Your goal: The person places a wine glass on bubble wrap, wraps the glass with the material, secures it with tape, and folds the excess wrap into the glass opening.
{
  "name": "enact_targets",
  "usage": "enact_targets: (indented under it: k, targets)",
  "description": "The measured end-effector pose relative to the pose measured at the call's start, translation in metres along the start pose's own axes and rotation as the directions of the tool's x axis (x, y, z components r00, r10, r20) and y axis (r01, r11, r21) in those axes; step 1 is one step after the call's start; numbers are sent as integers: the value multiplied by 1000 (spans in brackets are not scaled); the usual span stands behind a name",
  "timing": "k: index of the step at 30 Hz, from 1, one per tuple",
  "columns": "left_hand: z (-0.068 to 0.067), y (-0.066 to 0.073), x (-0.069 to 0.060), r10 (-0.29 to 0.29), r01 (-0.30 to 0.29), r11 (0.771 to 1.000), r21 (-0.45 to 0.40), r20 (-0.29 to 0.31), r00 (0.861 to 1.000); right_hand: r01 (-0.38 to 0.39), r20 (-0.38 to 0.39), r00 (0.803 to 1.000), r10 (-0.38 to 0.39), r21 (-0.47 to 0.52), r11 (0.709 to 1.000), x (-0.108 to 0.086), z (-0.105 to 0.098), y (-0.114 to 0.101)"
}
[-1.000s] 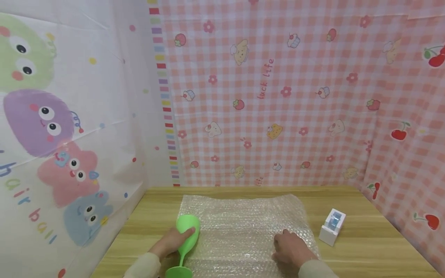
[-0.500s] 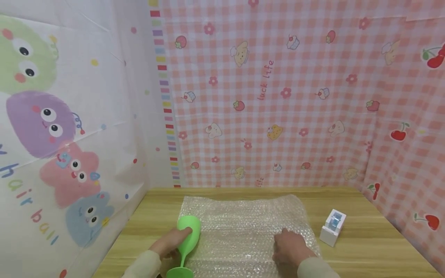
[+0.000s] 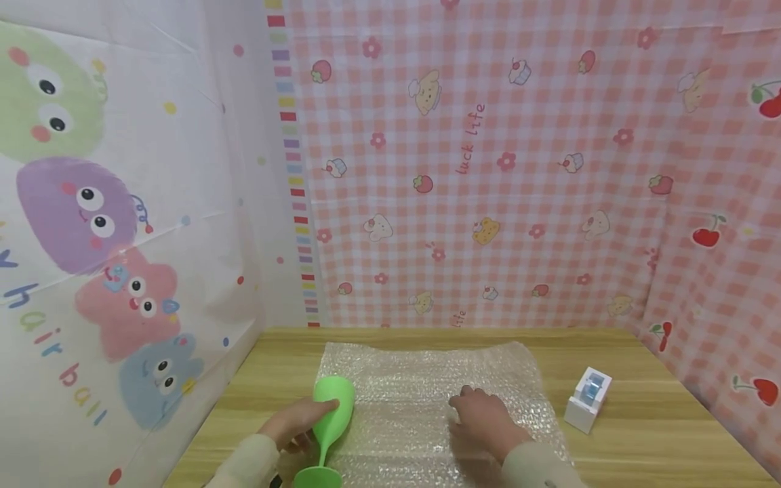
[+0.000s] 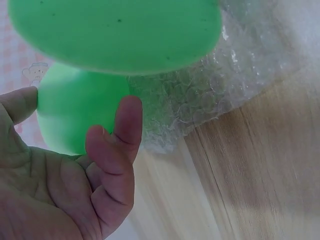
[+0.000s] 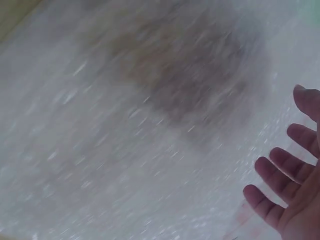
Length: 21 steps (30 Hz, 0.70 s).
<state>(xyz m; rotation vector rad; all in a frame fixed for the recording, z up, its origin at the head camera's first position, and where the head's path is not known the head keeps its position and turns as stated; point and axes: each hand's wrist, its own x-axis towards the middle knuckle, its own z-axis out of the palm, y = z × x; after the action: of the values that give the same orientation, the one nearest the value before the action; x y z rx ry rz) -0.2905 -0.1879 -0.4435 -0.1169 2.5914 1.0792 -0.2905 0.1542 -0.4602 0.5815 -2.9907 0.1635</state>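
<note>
A bright green goblet (image 3: pixel 334 419) is held in my left hand (image 3: pixel 297 421), its bowl tipped away from me and its round foot (image 3: pixel 318 478) toward me. In the left wrist view the thumb and fingers (image 4: pixel 129 125) wrap around the bowl (image 4: pixel 75 112), and the foot fills the top. The goblet is at the left edge of a sheet of bubble wrap (image 3: pixel 403 400) lying on the table. Over the right part of the sheet is my right hand (image 3: pixel 485 420), holding nothing; the right wrist view has its fingers (image 5: pixel 275 172) spread and relaxed.
A white tape dispenser (image 3: pixel 588 398) with a bluish roll stands to the right of the bubble wrap on the wooden table (image 3: pixel 647 434). A pink checked cloth (image 3: pixel 464 203) hangs behind the table, and a white cartoon-print cloth (image 3: pixel 207 285) hangs along the left.
My right hand has moved left over the bubble wrap, away from its right edge. The left hand keeps its grip on the goblet almost in place. The head view has shifted slightly.
</note>
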Motion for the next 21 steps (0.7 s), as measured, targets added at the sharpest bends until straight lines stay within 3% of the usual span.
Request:
enact_targets:
  k: [9,17,21]
  targets:
    - [-5,-5,-4,47,-48,998,-43,-28,999,174,-28,984,-174,-10,985,16,5,-43]
    - [-10,-5,-7,67,-72,994,-88,-60,996,180,-24,983,-180,28,983,31,8,-77]
    - [-12,-8,-7,80,-88,992,-90,-88,993,188,-59,981,-184,67,980,38,12,-92]
